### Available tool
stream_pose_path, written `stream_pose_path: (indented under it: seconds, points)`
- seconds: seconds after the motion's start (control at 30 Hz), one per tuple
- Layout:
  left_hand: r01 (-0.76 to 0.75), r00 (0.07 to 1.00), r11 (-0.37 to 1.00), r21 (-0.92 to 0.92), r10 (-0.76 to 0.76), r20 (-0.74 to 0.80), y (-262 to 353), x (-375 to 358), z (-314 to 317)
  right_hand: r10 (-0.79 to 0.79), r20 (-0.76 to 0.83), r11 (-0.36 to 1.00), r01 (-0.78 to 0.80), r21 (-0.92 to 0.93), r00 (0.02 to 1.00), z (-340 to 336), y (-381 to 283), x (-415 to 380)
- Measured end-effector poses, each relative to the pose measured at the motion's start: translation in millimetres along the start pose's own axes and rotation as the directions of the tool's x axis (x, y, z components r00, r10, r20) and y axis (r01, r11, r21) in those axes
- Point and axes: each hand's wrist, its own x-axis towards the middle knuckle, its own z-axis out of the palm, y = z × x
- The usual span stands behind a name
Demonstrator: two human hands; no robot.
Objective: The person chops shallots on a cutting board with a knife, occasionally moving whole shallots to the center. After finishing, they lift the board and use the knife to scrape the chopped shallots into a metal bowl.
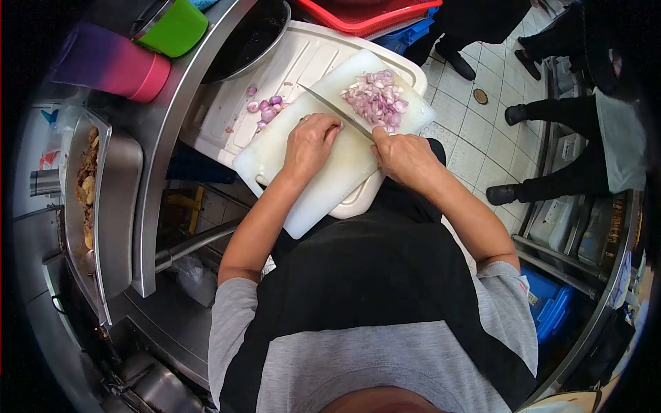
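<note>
A white cutting board (303,189) lies aslant in front of me. My right hand (406,158) is wrapped round the handle of a knife (335,111), whose blade crosses the board and points to the upper left. Just below the blade, the closed fingers of my left hand (312,143) press a small shallot (340,126), mostly hidden by the fingertips, against the board. Beyond the knife sits a heap of cut shallots (377,100). Several whole peeled shallots (268,110) rest at the board's left edge.
The board lies on a cream plastic lid (317,45). A dark bowl (251,41) and a red basket (358,24) stand beyond. On the left are a steel counter (155,144), a food tray (120,206) and a pink-purple container (113,63). Other people's legs (558,148) show at right.
</note>
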Motion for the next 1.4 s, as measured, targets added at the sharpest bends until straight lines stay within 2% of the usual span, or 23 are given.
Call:
stream_pose_path:
  seconds: [0.03,0.13,0.47,0.53,0.63,0.73,0.87,0.93,1.03,1.17,1.37,1.4]
  points:
    - [-0.051,0.998,0.998,0.031,0.052,-0.027,0,1,2,-0.001,0.025,1.0,0.002,-0.024,1.0,-4,-2,1]
    - [-0.07,0.997,0.997,0.041,0.072,-0.036,2,4,6,-0.004,0.089,0.996,0.012,-0.085,0.996,-17,-8,2]
    - [-0.075,0.995,0.997,0.019,0.076,-0.065,0,3,9,-0.018,0.04,0.999,0.02,-0.046,0.999,-5,-6,11]
    - [-0.058,0.996,0.998,0.004,0.058,-0.068,0,2,10,0.02,0.09,0.997,-0.013,-0.073,0.996,-18,-16,3]
    - [-0.07,0.994,0.997,0.011,0.071,-0.081,-1,2,11,0.043,0.068,0.997,-0.039,-0.063,0.997,-3,-14,8]
    - [-0.085,0.993,0.996,0.0,0.084,-0.085,-2,2,11,-0.008,0.035,0.999,0.009,-0.036,0.999,3,-8,16]
    - [-0.077,0.994,0.997,0.016,0.078,-0.073,-2,1,11,-0.015,0.079,0.997,0.021,-0.08,0.997,-11,-13,5]
    - [-0.075,0.993,0.997,0.021,0.077,-0.091,-1,1,12,0.028,0.085,0.998,-0.023,-0.057,0.996,-6,-15,4]
    - [-0.082,0.992,0.997,0.012,0.083,-0.095,-3,1,13,0.014,0.046,1.0,-0.013,-0.028,0.999,3,-11,14]
    - [-0.1,0.991,0.995,0.022,0.101,-0.09,-2,2,12,0.002,0.085,0.998,0.003,-0.055,0.996,-11,-13,6]
    - [-0.098,0.989,0.995,0.015,0.099,-0.108,-3,3,12,0.056,0.035,0.996,-0.059,0.068,0.998,11,-1,16]
    - [-0.083,0.994,0.997,0.005,0.083,-0.07,-2,5,9,0.049,0.072,0.99,-0.058,0.129,0.996,6,3,19]
